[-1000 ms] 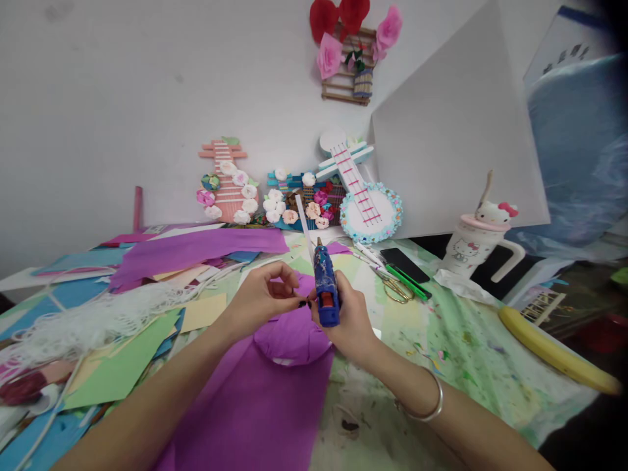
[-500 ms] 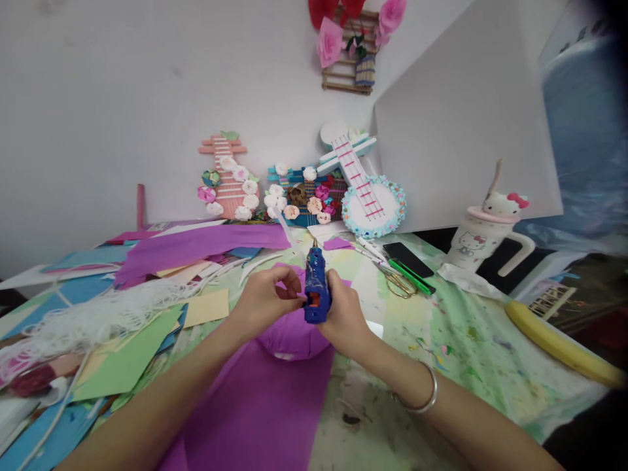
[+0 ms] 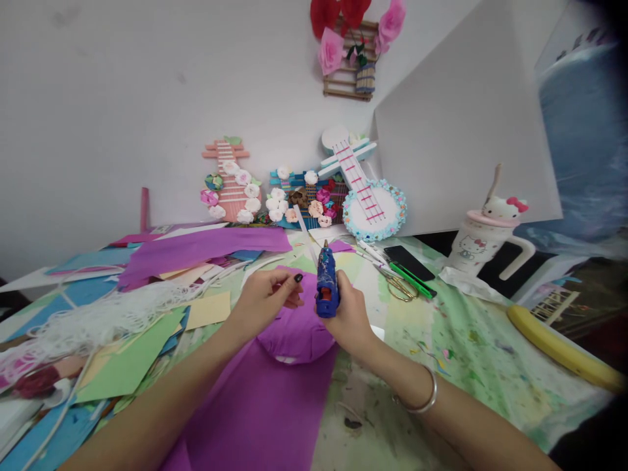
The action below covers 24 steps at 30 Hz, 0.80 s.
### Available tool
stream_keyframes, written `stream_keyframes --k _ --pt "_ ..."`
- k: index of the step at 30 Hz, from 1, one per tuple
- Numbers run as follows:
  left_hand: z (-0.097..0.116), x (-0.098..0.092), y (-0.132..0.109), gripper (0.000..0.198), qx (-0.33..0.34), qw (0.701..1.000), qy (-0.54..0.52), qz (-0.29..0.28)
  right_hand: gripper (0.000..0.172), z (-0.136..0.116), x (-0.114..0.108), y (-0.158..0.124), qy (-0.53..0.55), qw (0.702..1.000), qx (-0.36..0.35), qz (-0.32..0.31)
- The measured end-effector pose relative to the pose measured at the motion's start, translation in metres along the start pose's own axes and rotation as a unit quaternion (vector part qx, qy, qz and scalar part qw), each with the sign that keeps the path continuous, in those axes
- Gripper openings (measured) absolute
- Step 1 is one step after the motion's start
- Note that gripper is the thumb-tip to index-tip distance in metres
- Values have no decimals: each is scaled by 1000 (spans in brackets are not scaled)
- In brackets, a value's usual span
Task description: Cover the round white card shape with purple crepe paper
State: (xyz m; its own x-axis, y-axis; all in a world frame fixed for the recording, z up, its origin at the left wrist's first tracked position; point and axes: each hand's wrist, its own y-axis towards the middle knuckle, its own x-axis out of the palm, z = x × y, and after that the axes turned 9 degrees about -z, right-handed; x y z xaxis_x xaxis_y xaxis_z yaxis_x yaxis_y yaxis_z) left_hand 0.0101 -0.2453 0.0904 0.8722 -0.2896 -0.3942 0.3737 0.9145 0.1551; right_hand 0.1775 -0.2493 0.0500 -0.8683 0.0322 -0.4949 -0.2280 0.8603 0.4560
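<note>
My right hand [image 3: 346, 314] is wrapped round a blue glue gun [image 3: 326, 281], held upright with its nozzle pointing away from me and its orange rear opening facing me. Just left of the gun's rear, my left hand [image 3: 267, 301] has its fingers curled and its thumb and forefinger pinched together; what they hold, if anything, is too small to see. Both hands hover over a purple crepe paper sheet [image 3: 260, 405] that runs toward me, with a rounded purple lump [image 3: 294, 337] under them. A silver bangle [image 3: 424, 392] circles my right wrist.
Coloured paper sheets [image 3: 127, 360] and white netting [image 3: 98, 320] lie at left. Scissors [image 3: 397, 284], a green pen [image 3: 409, 278] and a black phone [image 3: 407, 260] lie right of the gun. A cat-figure mug [image 3: 478, 242] and a banana [image 3: 559, 347] sit further right. Flower-decorated stick crafts [image 3: 304, 193] lean on the wall.
The gun has tilted and shifted slightly right and up. My left hand has drawn back a little from the gun's rear opening, fingers still pinched.
</note>
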Motion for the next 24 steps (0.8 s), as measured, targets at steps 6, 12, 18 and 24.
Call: stream_keyframes --k 6,12,18,24 --pt "-9 14 0 20 -30 985 -3 -172 18 9 -1 8 255 965 66 15" --pt "-22 50 -3 19 -35 976 -108 -187 9 4 -4 11 372 924 92 -13" --pt "-30 77 -10 25 -66 947 -268 -166 13 -10 -5 4 372 925 74 -17" --pt "-23 80 -12 27 -18 934 -312 -173 17 -16 -9 1 339 936 76 -53"
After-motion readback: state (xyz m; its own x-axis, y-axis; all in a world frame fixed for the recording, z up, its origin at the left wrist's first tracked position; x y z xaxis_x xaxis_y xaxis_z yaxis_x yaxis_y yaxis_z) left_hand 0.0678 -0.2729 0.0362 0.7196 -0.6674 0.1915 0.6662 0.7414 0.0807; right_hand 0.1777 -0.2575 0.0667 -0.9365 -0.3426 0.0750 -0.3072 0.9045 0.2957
